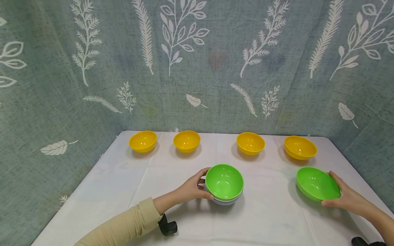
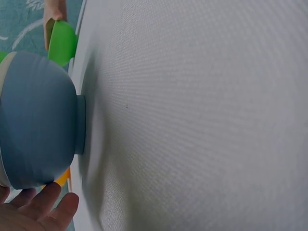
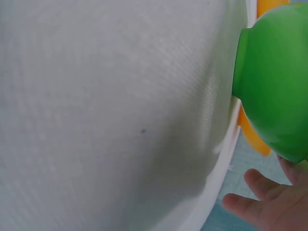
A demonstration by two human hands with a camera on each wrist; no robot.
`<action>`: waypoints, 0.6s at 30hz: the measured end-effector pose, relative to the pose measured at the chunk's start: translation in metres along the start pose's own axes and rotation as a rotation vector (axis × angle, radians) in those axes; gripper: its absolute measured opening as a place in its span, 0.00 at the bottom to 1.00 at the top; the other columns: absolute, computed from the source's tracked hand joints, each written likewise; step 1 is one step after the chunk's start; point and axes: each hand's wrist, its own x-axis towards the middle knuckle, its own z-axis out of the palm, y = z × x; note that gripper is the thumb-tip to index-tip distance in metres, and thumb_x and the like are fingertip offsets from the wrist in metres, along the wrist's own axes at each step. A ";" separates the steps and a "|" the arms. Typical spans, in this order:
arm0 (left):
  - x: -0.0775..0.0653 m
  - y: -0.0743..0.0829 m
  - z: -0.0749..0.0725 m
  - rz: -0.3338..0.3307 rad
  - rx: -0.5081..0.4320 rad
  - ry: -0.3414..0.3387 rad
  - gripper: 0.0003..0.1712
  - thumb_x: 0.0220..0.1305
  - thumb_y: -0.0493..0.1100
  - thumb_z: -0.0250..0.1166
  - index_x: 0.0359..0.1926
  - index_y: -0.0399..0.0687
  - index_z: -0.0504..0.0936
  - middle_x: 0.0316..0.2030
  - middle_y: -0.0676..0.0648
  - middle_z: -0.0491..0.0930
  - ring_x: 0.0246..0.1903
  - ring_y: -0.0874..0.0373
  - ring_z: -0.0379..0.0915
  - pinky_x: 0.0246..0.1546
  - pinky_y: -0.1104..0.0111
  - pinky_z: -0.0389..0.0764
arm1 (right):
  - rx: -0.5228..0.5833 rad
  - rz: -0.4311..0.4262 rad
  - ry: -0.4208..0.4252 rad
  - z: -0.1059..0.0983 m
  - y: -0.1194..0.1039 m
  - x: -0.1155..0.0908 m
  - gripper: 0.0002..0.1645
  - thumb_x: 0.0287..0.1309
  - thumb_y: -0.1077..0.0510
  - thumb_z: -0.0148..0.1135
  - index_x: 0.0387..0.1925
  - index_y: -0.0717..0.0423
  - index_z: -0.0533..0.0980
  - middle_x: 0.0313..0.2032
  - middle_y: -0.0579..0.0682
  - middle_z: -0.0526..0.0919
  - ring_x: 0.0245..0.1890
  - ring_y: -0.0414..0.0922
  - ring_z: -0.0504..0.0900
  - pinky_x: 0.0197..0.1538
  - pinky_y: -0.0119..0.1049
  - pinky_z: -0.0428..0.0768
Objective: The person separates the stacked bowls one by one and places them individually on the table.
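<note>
A stack of bowls stands at the middle of the table, a green bowl on top, a pale rim below it and a blue bowl at the bottom. My left hand grips the stack's left side, thumb in front and fingers behind. Farther right, my right hand holds a second green bowl by its right rim, between thumb and fingers. That bowl looks slightly tilted; whether its foot touches the cloth I cannot tell. Two fingers of the right hand stick out clear of the bowl.
Along the back edge of the white-covered table sit several yellow bowls: two at left and two at right. A leaf-patterned curtain rises behind and at the sides. Black wrist devices hang beneath my wrists.
</note>
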 end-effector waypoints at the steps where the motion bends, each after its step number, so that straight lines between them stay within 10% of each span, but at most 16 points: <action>1: 0.000 0.000 0.000 -0.001 0.000 0.001 0.52 0.46 0.42 0.73 0.68 0.45 0.53 0.64 0.41 0.59 0.55 0.49 0.68 0.51 0.62 0.74 | -0.002 0.003 -0.004 0.000 0.000 0.000 0.67 0.49 0.46 0.64 0.64 0.76 0.27 0.59 0.83 0.43 0.53 0.76 0.52 0.48 0.72 0.60; 18: -0.001 -0.002 0.000 0.019 -0.033 -0.006 0.51 0.46 0.40 0.73 0.68 0.46 0.53 0.64 0.41 0.59 0.53 0.51 0.69 0.49 0.61 0.75 | 0.113 -0.106 0.025 -0.009 -0.025 -0.002 0.65 0.50 0.53 0.65 0.68 0.63 0.26 0.64 0.78 0.30 0.60 0.78 0.35 0.47 0.77 0.48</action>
